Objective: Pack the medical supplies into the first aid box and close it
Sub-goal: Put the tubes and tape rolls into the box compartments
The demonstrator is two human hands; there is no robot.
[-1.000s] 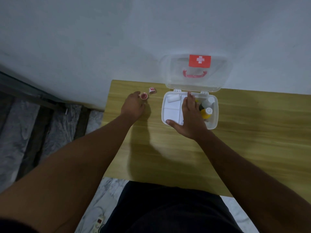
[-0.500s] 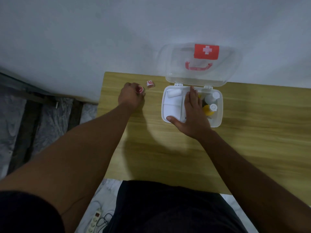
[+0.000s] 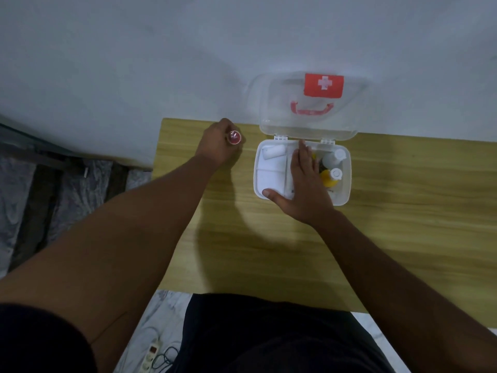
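The white first aid box [image 3: 345,184] stands open on the wooden table, its clear lid [image 3: 309,125] with a red cross label leaning back against the wall. Inside lie a white bandage roll [image 3: 273,152] at the back left, a white bottle [image 3: 333,157] and a yellow bottle [image 3: 329,180] on the right. My right hand [image 3: 306,189] rests flat over the middle of the box, thumb on its front left rim. My left hand [image 3: 217,145] is left of the box, fingers closed on a small red tape roll [image 3: 234,137].
The wooden table [image 3: 403,224] butts against a white wall; its left edge runs close to my left hand. A power strip [image 3: 150,356] with a cable lies on the marble floor below. Dark shorts fill the bottom of the view.
My left hand has closed around a small red roll near the table's back edge. The second small roll that lay beside it is no longer visible. My right hand has stayed on the box.
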